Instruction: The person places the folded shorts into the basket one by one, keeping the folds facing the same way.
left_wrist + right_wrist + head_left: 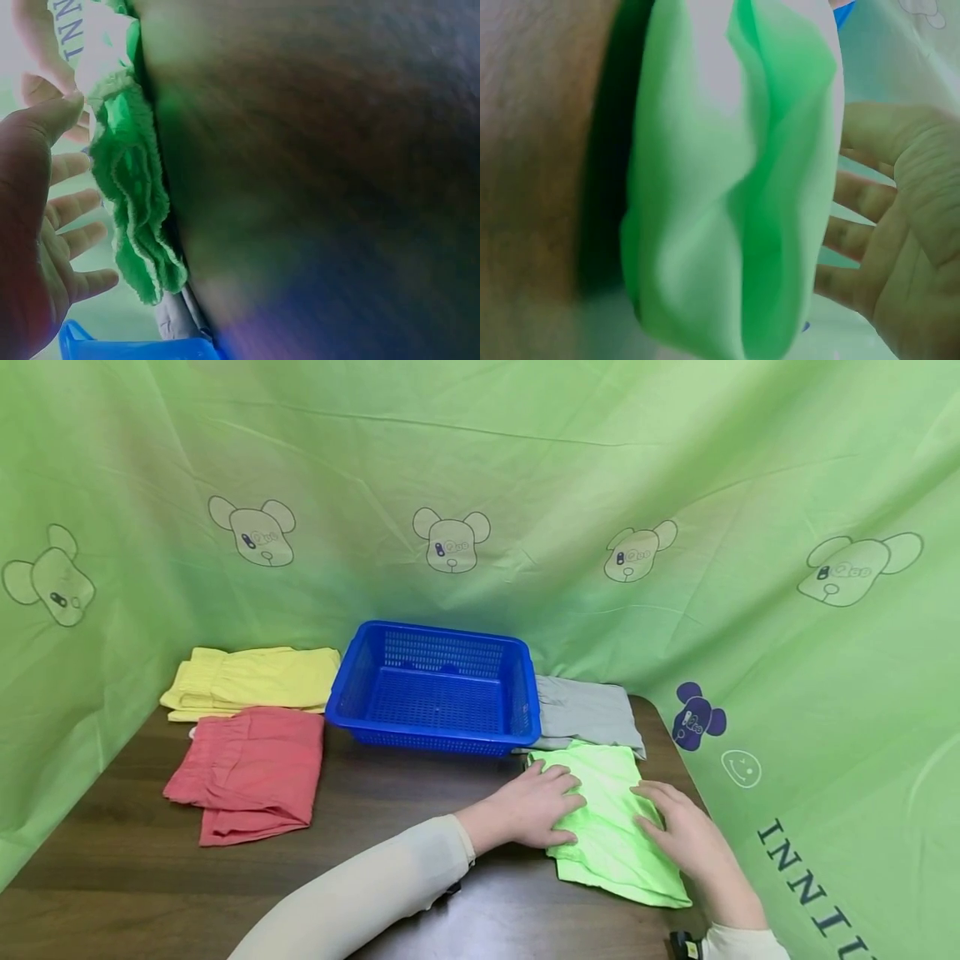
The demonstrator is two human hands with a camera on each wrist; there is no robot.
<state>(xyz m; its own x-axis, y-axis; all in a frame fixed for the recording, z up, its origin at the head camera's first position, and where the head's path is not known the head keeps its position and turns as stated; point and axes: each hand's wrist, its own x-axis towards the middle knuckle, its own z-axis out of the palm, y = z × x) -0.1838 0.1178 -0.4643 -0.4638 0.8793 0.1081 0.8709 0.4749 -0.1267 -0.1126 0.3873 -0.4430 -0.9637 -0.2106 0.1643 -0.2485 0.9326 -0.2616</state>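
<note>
Folded bright green shorts lie at the right side of the table, their layered, ruffled waistband edge facing the left wrist camera. My left hand touches their left part with fingers spread. On their right edge my right hand rests with relaxed fingers, thumb apart from the others. In the right wrist view the green cloth shows thick, rounded folds beside the right hand's outstretched fingers. Behind the green shorts lies a folded grey garment, partly overlapped by them.
A blue plastic basket with nothing in it stands at the back middle. Left of it lie a folded yellow garment and a folded red garment on the dark wooden table. A green printed curtain hangs around the table.
</note>
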